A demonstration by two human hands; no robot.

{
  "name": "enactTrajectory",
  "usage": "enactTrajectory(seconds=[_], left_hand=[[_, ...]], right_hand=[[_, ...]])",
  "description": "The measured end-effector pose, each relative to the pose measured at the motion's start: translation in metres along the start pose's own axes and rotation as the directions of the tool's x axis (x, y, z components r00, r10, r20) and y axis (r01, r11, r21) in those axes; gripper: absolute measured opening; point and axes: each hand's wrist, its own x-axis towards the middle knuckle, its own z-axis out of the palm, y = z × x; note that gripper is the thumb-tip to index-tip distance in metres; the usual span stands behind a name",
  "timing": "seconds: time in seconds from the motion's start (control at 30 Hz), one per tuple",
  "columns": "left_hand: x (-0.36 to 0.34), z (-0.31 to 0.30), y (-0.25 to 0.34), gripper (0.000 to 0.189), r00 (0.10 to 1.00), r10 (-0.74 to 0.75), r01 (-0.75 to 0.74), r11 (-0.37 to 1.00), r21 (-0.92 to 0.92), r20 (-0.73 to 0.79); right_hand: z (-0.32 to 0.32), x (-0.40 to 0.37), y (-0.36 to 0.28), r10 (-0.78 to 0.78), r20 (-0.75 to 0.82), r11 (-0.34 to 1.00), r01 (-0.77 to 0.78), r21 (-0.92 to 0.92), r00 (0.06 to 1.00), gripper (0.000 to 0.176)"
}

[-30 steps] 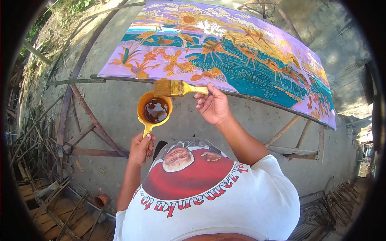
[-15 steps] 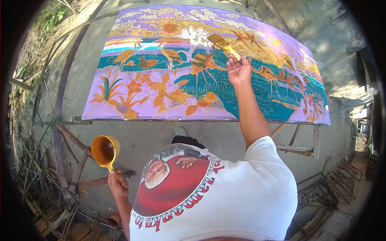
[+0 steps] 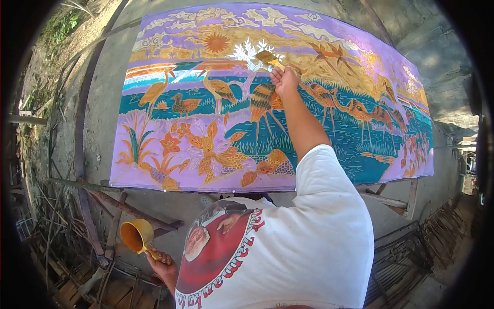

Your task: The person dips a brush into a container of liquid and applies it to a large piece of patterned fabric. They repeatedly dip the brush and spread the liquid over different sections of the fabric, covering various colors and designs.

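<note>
A large painted cloth (image 3: pixel 185 110) lies stretched out before me, with orange birds, plants, teal water and a lilac sky. Over its upper middle, my right hand (image 3: pixel 284 81) is closed round the yellow handle of a wide paintbrush (image 3: pixel 268 58). The brush's dark bristles overlap the white tree (image 3: pixel 242 52) in this view. Down at the lower left, my left hand (image 3: pixel 163 264) grips the handle of a yellow dipper (image 3: pixel 144 232). The dipper is tilted with its mouth towards the left, and its inside looks orange-brown.
A frame of wooden poles (image 3: pixel 128 208) runs beneath and beside the cloth. Sticks and planks (image 3: pixel 110 288) are piled at the lower left. Metal racks (image 3: pixel 396 252) stand at the lower right. Concrete ground (image 3: pixel 110 77) surrounds the cloth.
My right hand has moved left with the brush, from the brown grass area onto the tree. The dipper sits lower in view and is tilted more. My body leans closer over the cloth.
</note>
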Motion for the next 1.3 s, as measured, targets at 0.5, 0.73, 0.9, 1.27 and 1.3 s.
enactTrajectory(seconds=[0.5, 0.73, 0.9, 1.27, 1.3], left_hand=[[0.015, 0.001, 0.013, 0.039, 0.998, 0.016, -0.018, 0.999, -0.031, -0.057], [0.008, 0.002, 0.008, 0.039, 0.995, -0.011, 0.01, 1.0, -0.006, -0.099], [0.008, -0.006, 0.003, 0.039, 0.996, -0.012, 0.01, 1.0, -0.015, -0.088], [0.006, -0.001, 0.001, 0.04, 0.995, -0.022, 0.024, 1.0, 0.017, -0.093], [0.006, -0.001, 0.0, 0.04, 0.996, -0.013, 0.015, 1.0, 0.023, -0.089]], right_hand=[[0.041, 0.033, -0.005, -0.078, -0.044, 0.997, 0.078, 0.017, 0.996, 0.034], [0.057, 0.043, -0.011, -0.124, -0.088, 0.992, 0.126, 0.014, 0.988, 0.034], [0.035, 0.008, -0.006, -0.093, -0.131, 0.993, 0.082, -0.088, 0.987, 0.035], [0.032, 0.026, -0.021, -0.154, -0.107, 0.987, 0.157, 0.019, 0.982, 0.036], [0.031, 0.021, -0.02, -0.154, -0.109, 0.987, 0.157, 0.02, 0.982, 0.036]])
